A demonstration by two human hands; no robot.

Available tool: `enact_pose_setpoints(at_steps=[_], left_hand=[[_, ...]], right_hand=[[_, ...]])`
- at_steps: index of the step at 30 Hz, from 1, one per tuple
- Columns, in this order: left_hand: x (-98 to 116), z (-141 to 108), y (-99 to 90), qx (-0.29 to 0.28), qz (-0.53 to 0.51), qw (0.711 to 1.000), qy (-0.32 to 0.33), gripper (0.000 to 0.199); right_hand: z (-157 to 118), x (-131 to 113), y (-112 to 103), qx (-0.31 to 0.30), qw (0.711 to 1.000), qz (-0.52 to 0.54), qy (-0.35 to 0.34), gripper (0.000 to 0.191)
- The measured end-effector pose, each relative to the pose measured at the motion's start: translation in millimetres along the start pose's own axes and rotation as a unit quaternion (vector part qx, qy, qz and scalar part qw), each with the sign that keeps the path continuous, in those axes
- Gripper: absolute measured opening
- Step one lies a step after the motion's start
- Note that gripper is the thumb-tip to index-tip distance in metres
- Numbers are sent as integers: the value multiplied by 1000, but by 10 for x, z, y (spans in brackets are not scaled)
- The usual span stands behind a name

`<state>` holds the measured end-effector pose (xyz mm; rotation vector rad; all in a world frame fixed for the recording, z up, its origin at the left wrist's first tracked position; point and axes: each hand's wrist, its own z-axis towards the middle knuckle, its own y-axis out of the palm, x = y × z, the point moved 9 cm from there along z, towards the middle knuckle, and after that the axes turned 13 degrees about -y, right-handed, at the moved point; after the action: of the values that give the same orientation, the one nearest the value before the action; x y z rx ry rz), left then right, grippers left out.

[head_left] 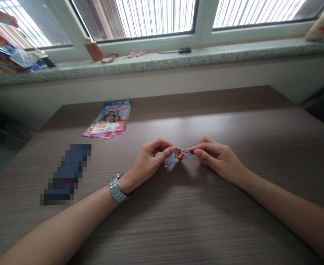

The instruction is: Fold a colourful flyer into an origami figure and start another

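A small folded piece of printed paper (179,155), coloured red, white and blue, is held just above the table between both hands. My left hand (154,159), with a metal watch (119,187) on its wrist, pinches the paper's left end between thumb and fingers. At the pointed right end, my right hand (216,156) pinches the tip the same way. The paper tapers towards the right, and its lower left corner hangs free. Fingertips cover both ends of it.
A stack of colourful flyers (111,117) lies at the table's back left. Nearer is a blurred dark rectangular object (68,173). The granite windowsill (156,63) holds a screwdriver (184,50), pink scraps (136,54), a reddish-brown item with a strap (94,50) and plastic packaging (10,49).
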<state>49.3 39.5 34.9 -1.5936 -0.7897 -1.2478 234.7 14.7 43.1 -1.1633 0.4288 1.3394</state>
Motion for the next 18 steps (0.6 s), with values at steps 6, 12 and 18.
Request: enact_pose_setpoints(at_steps=[6, 12, 18], left_hand=[[7, -8, 34, -6, 9, 1000, 5, 24], [45, -15, 54, -18, 13, 1000, 10, 22], [4, -2, 54, -20, 20, 1000, -6, 25]], right_hand=[[-3, 15, 27, 3, 1000, -24, 14, 17], [2, -2, 36, -15, 999, -34, 0, 15], [-1, -31, 26, -12, 997, -66, -27, 14]])
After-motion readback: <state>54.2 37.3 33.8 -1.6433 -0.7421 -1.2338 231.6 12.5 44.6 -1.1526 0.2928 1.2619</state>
